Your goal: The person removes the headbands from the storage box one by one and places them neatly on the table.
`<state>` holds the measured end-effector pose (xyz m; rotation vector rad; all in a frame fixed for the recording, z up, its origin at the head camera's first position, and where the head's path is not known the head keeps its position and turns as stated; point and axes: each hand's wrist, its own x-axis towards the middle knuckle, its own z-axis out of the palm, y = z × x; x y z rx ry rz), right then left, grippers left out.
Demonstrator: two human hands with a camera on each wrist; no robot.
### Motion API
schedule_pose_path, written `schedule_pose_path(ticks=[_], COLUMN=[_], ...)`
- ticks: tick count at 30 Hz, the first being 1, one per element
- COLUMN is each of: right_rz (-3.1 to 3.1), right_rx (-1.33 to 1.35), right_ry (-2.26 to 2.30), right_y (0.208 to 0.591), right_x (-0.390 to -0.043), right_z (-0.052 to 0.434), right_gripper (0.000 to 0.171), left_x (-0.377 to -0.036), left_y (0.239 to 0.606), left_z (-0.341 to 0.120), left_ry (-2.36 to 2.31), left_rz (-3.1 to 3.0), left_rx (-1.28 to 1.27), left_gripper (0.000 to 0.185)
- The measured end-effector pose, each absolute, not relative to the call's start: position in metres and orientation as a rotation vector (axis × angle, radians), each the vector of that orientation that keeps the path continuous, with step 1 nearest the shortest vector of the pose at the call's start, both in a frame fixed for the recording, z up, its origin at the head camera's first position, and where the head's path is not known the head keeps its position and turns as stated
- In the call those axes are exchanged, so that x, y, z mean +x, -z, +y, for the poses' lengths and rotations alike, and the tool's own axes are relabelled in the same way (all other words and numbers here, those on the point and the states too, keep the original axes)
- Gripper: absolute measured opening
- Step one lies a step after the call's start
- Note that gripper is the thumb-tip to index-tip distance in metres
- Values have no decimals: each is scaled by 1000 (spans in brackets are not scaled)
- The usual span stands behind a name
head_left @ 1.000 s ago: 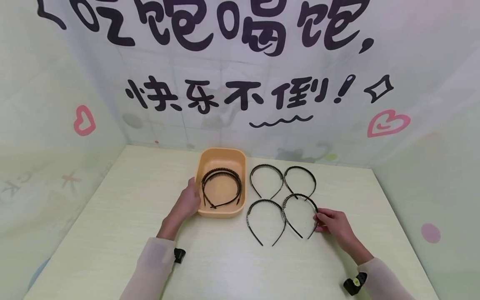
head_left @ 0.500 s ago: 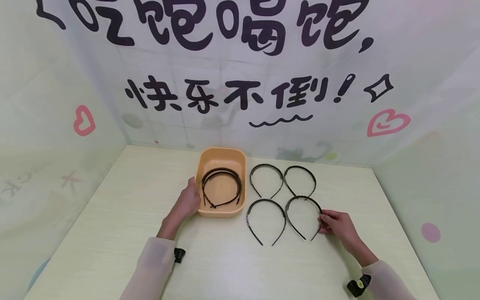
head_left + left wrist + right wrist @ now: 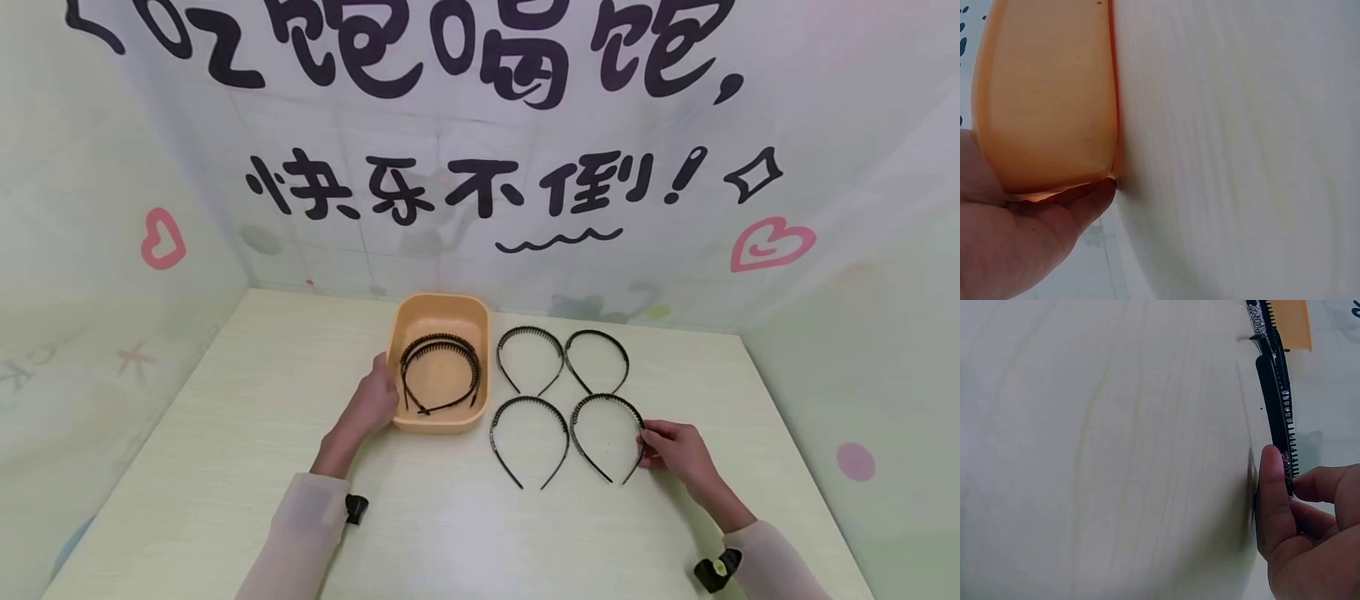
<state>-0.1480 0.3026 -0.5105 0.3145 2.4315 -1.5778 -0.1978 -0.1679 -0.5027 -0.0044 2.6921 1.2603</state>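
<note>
Head view shows two hands at work on a pale wooden desk [image 3: 225,467]. The left hand [image 3: 372,404] rests against the left wall of an orange tub [image 3: 442,312], with the thumb up at the rim; the left wrist view shows the palm cupped under the tub's rounded corner, most likely to keep the light plastic from sliding. Two black toothed headbands [image 3: 440,372] lie inside it, one over the other.

To the right of the tub four more headbands are laid flat in a tidy two-by-two grid, all with their open ends toward the person, just beside one another. The right hand [image 3: 670,450] pinches the right leg of the near-right headband [image 3: 606,433]: in the right wrist view the thumb [image 3: 1270,500] and curled fingers [image 3: 1325,487] clamp the thin band from both sides, teeth facing up (a small sparkly strip runs along it). That headband lies flat on the desk, just right of the near-left headband [image 3: 529,439] and in front of the far pair [image 3: 562,358]. Gripping it at the leg probably gives the surest hold on so slim a band.
</note>
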Motion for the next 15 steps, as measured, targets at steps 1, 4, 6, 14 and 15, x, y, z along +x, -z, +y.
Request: schedule_pose_path(ticks=[1,4,6,14,15], right_rz=[2437,2442,2447,2451,2449], right_rx=[305,311,302,311,311], right_ry=[1570,1558,1544,1524,1526], right_y=[510,510,509,507,508], right_x=[-148,-147,-146,-144,-144], right_z=[303,303,303,304,304], right_gripper=[37,35,35,34,34], left_x=[-198,-198,-198,-198,-198], left_y=[503,503,503,503,503], left_z=[-168,-168,-168,-168,-168], left_ry=[-1263,-1269,-1271,-1275,-1278], left_rz=[2690,2684,2677,2677,2677], left_rx=[-3,-8,-13,-18,-17], left_gripper=[58,58,58,57,57])
